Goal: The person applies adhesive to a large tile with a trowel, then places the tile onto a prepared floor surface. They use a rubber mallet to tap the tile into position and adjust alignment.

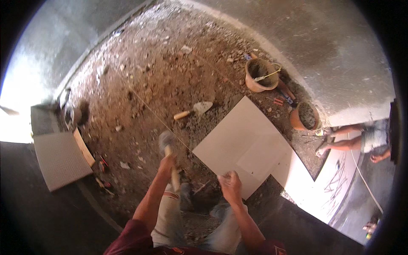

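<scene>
My left hand [168, 163] is wrapped round the pale handle of a mallet [166, 140], whose grey head is over the dirt. A large, pale square floor tile [250, 140] lies to the right of the mallet, one corner toward the far side. Beside the tile's near left edge is my right hand [230, 187], fingers curled closed; what they hold, if anything, is hidden. A taut string [159, 119] runs across the dirt to the tile's left corner. Beyond the mallet, a trowel [202, 108] with a wooden handle lies on the dirt.
Two orange buckets [256, 87] [301, 123] stand beyond the tile at the right. More laid tiles [297, 178] adjoin it on the right, near another person's legs [346, 144]. At left are stacked tiles [61, 159], a small container [73, 115] and hand tools [103, 165].
</scene>
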Demonstrator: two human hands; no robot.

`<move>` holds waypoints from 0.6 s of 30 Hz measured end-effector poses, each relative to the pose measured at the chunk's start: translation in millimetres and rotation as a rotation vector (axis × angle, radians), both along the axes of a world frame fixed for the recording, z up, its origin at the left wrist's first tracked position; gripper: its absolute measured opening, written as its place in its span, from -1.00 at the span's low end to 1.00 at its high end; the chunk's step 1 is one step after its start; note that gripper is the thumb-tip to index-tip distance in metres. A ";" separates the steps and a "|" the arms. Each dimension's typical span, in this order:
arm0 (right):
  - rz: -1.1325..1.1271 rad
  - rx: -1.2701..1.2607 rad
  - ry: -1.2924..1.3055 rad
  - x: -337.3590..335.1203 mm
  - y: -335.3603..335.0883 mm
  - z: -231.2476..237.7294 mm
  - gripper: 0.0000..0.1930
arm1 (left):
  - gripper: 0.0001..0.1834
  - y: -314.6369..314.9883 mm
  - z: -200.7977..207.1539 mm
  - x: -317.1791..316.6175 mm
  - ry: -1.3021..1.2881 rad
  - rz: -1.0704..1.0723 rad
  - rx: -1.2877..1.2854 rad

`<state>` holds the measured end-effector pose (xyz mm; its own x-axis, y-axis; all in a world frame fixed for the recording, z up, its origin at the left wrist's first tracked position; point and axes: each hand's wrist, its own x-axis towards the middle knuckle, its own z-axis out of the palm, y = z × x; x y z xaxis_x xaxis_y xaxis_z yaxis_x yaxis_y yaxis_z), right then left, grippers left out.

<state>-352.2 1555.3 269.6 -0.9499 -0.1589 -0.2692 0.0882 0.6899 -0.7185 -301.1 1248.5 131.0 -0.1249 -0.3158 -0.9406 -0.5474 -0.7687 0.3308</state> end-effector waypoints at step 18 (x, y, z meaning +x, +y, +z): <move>-1.016 -0.398 -0.642 -163.5 17.0 78.5 -0.57 | -0.52 -255.0 312.3 137.2 -0.440 -0.165 -0.234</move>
<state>-515.7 1572.3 348.1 -0.4074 0.3875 -0.8270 0.8582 -0.1471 -0.4917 -163.9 993.5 443.2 0.2003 -0.5332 -0.8220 -0.7807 -0.5938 0.1949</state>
